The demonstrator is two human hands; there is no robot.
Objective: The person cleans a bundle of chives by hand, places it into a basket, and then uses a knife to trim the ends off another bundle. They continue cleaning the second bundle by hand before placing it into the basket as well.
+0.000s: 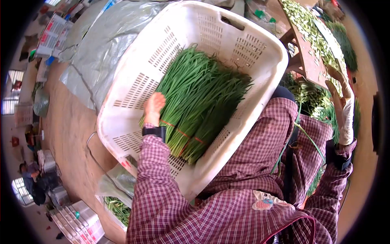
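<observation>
A large white plastic crate [134, 53] with slotted walls stands tilted in front of me. Inside lie several bundles of long green garlic chives [199, 89], tied near their pale ends with thin red-orange bands [183, 133]. My left hand [154, 106], bare and with a black band on the wrist, is on the leftmost bundle by the crate wall. Its fingers look curled onto the stalks and are partly hidden. Out to the right, my right hand [342, 97] wears a pale glove. Its thumb and fingers are apart with nothing between them, near a wooden table's edge.
Pale green cut pieces [313, 32] cover the wooden table [298, 53] at upper right, with more greens beneath. Plastic sheeting [109, 36] lies behind the crate. A bag of greens [118, 207] sits at lower left. Stacked crates [77, 221] and another person [30, 179] are farther left.
</observation>
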